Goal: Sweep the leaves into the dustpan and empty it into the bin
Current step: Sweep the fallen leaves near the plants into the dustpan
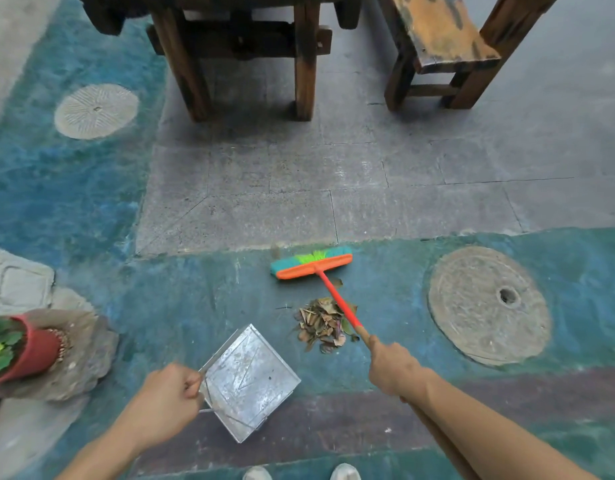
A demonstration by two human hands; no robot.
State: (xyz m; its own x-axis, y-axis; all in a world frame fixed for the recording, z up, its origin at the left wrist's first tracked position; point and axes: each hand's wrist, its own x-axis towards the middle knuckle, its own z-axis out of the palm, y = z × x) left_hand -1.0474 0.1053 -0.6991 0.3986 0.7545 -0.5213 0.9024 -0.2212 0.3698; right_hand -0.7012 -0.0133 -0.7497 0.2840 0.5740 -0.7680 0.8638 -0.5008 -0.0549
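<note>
The left hand (171,400) is curled round the thin wire handle of a metal dustpan (247,379), which sits just left of the dry leaves (321,323). The right hand (392,368) is clenched on the broom (333,294) stick, which crosses over the pile. Its brush head (311,266) lies beyond the pile, seemingly touching the floor.

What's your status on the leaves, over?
Left hand grips dustpan handle, right hand grips broom. Leaves piled on ground beside dustpan, none inside. Nothing between them; bin not in view.
</note>
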